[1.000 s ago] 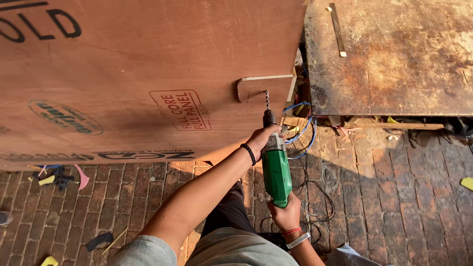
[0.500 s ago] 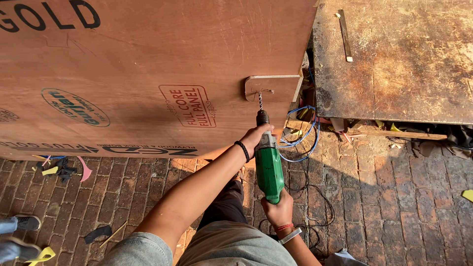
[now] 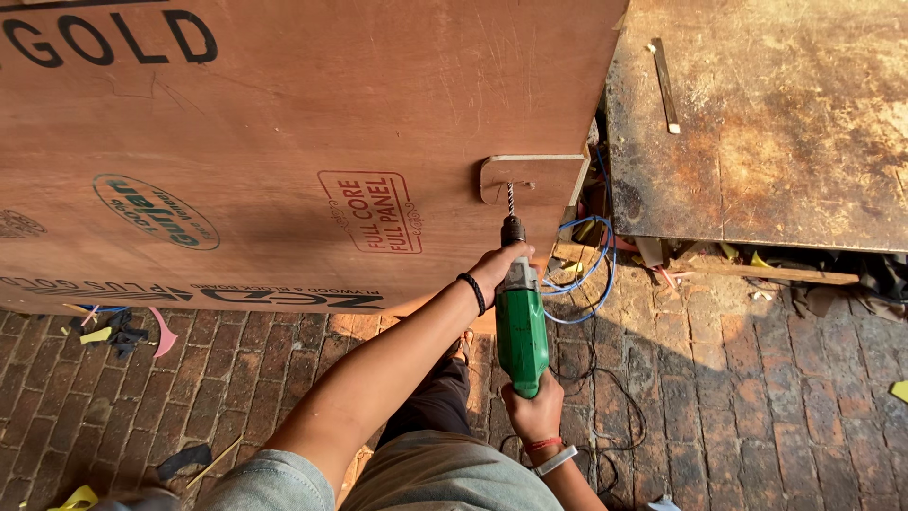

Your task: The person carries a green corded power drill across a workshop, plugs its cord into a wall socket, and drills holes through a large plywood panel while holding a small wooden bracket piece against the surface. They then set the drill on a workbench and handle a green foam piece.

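The twist bit of the green electric drill has its tip set into the small rounded plywood block lying on the big plywood sheet; most of the fluted length shows, so the hole looks barely begun. The right hand is clenched round the drill's rear grip, and the left hand wraps the front of the body just behind the chuck (a black band sits on that wrist). The sheet is smooth reddish veneer; beside it a worn, stained board and rough brick paving.
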`<state>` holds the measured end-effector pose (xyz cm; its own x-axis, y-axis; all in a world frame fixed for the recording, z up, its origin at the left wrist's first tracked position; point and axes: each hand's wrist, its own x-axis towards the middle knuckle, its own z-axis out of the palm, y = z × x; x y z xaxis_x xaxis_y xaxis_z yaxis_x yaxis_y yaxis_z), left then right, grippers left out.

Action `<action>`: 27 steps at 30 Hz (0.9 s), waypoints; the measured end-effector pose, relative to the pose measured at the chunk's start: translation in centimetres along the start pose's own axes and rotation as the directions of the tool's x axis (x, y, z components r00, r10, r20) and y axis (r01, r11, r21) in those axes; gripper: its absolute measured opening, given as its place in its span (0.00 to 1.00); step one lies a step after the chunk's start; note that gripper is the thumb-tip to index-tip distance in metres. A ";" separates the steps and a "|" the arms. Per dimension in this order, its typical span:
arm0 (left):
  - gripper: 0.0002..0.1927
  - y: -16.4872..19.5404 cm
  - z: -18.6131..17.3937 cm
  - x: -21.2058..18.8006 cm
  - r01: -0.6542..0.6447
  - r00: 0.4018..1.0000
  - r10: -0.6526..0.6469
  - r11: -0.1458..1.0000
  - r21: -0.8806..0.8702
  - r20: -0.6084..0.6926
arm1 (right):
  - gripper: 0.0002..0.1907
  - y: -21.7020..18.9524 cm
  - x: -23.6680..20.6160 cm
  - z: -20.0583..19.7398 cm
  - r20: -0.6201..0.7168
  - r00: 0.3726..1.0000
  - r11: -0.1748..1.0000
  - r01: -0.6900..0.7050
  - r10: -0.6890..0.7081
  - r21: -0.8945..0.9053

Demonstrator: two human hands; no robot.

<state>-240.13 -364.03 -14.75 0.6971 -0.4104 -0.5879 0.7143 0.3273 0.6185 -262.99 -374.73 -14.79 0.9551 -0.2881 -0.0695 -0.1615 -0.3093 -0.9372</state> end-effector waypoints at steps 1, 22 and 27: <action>0.17 0.0 0.1 -0.5 -0.011 1.000 0.011 1.000 -0.012 0.007 | 0.15 -0.1 -0.3 -0.2 -0.001 1.000 1.000 0.014 -0.014 -0.002; 0.13 -3.5 -13.4 -36.9 -0.381 0.870 0.482 0.793 -0.475 0.106 | 0.18 -5.1 -10.0 9.1 0.682 0.657 0.876 0.479 -0.322 -0.048; 0.08 0.1 -24.9 -43.0 -0.455 0.889 0.400 0.724 -0.518 -0.223 | 0.18 -8.6 -9.1 22.6 0.769 0.472 0.698 0.715 -0.431 -0.047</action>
<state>-268.51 -325.14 -2.38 0.9191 -0.0443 -0.3914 0.2313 0.8650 0.4452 -264.67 -348.95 -13.79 0.7111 0.6947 0.1079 0.5582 -0.4646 -0.6875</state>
